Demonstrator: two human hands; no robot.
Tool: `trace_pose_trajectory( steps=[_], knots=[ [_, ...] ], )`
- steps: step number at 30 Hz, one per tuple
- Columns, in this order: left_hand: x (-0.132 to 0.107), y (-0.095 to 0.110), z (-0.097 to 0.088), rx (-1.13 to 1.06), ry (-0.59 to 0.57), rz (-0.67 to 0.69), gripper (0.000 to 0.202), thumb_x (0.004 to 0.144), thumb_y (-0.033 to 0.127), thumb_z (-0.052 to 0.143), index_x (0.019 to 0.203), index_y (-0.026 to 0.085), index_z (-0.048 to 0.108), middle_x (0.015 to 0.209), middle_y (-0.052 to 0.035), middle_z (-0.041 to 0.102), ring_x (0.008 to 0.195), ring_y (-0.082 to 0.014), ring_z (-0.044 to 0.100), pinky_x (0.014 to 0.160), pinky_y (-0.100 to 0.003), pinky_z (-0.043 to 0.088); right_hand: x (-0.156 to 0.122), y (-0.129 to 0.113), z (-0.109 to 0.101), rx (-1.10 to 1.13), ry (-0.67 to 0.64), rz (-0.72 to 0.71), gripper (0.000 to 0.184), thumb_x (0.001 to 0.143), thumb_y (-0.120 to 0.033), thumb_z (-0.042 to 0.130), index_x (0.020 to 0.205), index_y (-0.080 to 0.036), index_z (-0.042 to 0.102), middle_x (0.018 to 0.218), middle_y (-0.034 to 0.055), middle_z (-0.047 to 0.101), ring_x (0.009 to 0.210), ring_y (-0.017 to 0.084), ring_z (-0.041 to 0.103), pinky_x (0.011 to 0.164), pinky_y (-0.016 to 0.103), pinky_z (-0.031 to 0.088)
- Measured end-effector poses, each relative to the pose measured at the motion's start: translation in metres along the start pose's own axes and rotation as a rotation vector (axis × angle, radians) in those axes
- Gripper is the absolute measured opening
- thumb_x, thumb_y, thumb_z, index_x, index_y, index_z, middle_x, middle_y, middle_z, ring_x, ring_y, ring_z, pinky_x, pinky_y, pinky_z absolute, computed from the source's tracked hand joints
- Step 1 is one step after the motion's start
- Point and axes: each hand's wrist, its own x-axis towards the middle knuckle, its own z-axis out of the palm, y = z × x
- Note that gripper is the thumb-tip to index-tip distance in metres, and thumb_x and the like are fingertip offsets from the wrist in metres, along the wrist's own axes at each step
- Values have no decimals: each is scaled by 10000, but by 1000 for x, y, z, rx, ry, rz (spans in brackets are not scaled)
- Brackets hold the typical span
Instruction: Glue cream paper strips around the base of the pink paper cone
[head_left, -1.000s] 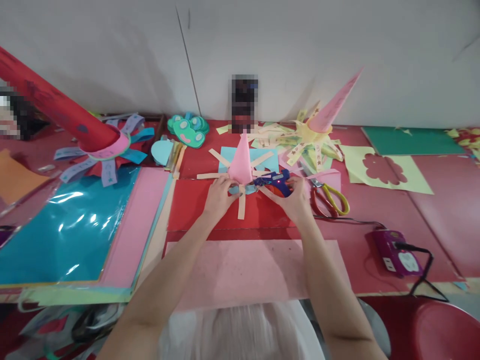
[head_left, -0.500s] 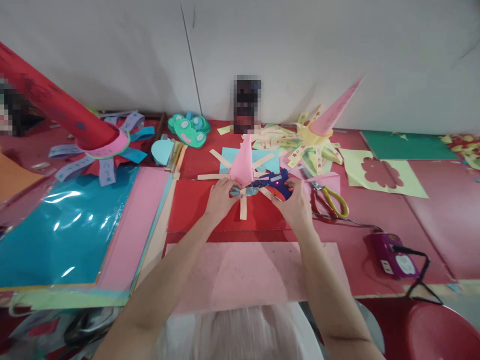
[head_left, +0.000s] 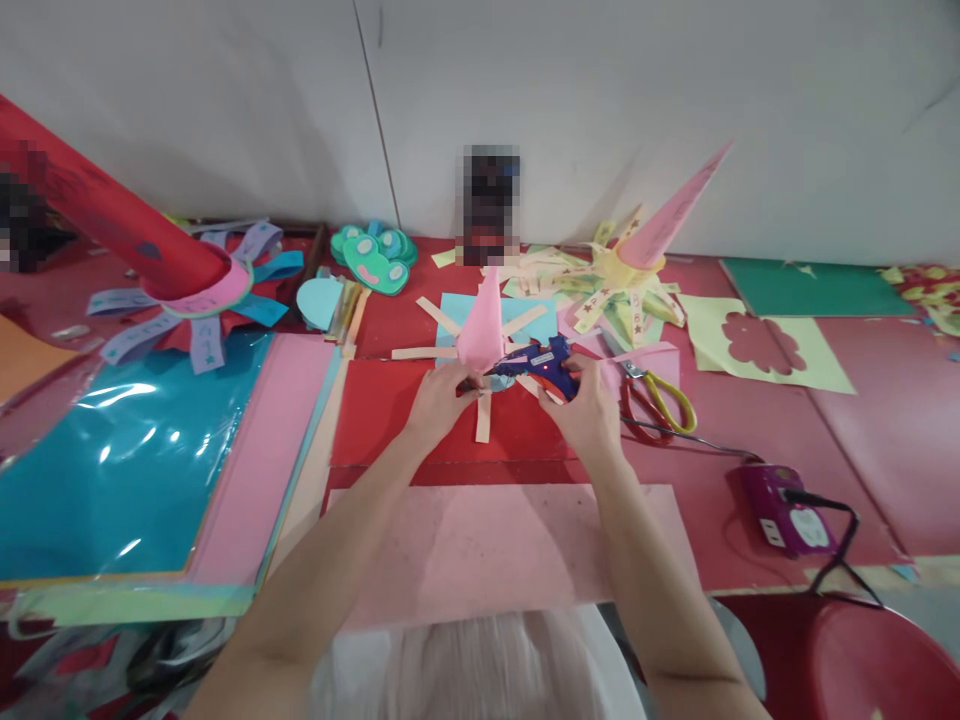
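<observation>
A pink paper cone (head_left: 482, 325) stands upright on the red board (head_left: 382, 420), with pale paper strips (head_left: 484, 418) spread out around its base. The fingers of my left hand (head_left: 442, 400) are closed on the cone's lower edge, at its near left side. My right hand (head_left: 589, 405) grips a dark blue hot glue gun (head_left: 541, 362) with an orange trigger. The gun's nozzle points left at the foot of the cone, close to my left fingertips. A light blue paper piece (head_left: 501, 382) shows under the nozzle. Whether glue is coming out is too small to tell.
Scissors (head_left: 660, 395) lie right of my right hand. The gun's cord runs to a purple power box (head_left: 787, 510). A taller pink cone (head_left: 675, 215) stands behind right, a red cone (head_left: 161, 235) at left. Plastic-wrapped blue sheets (head_left: 150, 450) lie at left, green frog cut-outs (head_left: 375, 260) behind.
The cone, the glue gun and both hands stay almost in place. My left fingers have curled in a little at the cone's base; the whole view has shifted slightly.
</observation>
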Motion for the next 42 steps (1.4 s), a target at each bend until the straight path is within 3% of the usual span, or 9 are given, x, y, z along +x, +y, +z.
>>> trace_pose_trajectory(
  steps=[9,21,42],
  knots=[
    [-1,-1,1,11,20,-28,152,734,71,678,714,208,616,793,15,676,764,-152,618,707,-277,478,0,3,5,-22,19,-26,258,716,-374,556,923,-239,480,916,79,667,808,251,629,619,351,472],
    [0,1,0,8,22,-34,134,739,111,698,689,197,609,765,13,664,741,-147,608,682,-266,472,3,6,5,31,-59,-53,236,674,-304,563,875,-246,454,901,74,656,835,260,628,690,393,498],
    [1,-1,2,33,22,-63,147,736,119,689,679,201,582,743,19,648,730,-145,592,662,-264,461,-1,2,-4,-91,-13,-135,175,746,-306,534,906,-239,512,913,69,678,851,241,626,612,306,447]
  ],
)
